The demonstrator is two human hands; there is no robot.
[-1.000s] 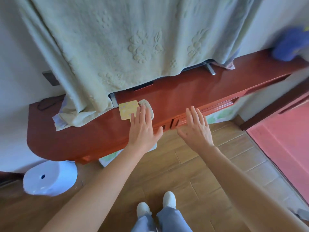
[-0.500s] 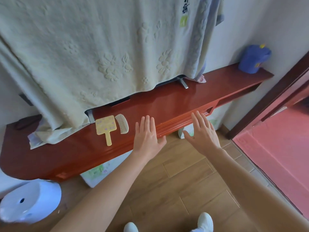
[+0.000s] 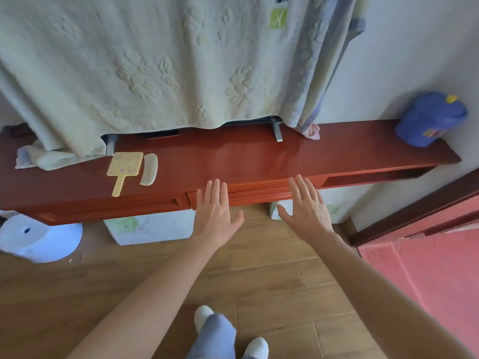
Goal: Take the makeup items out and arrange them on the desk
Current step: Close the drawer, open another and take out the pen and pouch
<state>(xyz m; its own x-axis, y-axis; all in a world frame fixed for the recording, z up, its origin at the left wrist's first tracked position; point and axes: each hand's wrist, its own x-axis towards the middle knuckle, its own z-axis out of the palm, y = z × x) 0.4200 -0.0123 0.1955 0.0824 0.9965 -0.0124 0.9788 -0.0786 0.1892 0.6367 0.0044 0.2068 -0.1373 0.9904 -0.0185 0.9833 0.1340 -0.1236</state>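
I held both hands out flat in front of the red wooden desk (image 3: 233, 156), palms down and fingers spread, gripping nothing. My left hand (image 3: 216, 212) hovered at the front edge of the desk, its fingertips over the face of the shallow drawer (image 3: 248, 194) set under the top. My right hand (image 3: 307, 208) was beside it, fingertips at the right end of that same drawer front. Whether either hand actually touched the wood I could not tell.

Two items lay on the desk top, toward its left end and well apart from my hands. The yellow hand mirror (image 3: 124, 168) lay flat with its square head toward the back edge and its handle pointing to the front edge. The pale comb (image 3: 149, 169) lay just beside the mirror's right side, nearly parallel to it.

A pale green embossed blanket (image 3: 145, 68) hung down over the back edge of the desk, with two grey metal feet (image 3: 276, 130) showing beneath its hem. A blue container (image 3: 430, 120) stood at the far right end of the desk, against the wall. On the wooden floor below the left end sat a white round device (image 3: 39, 240), and my white shoes (image 3: 255, 347) showed at the bottom.
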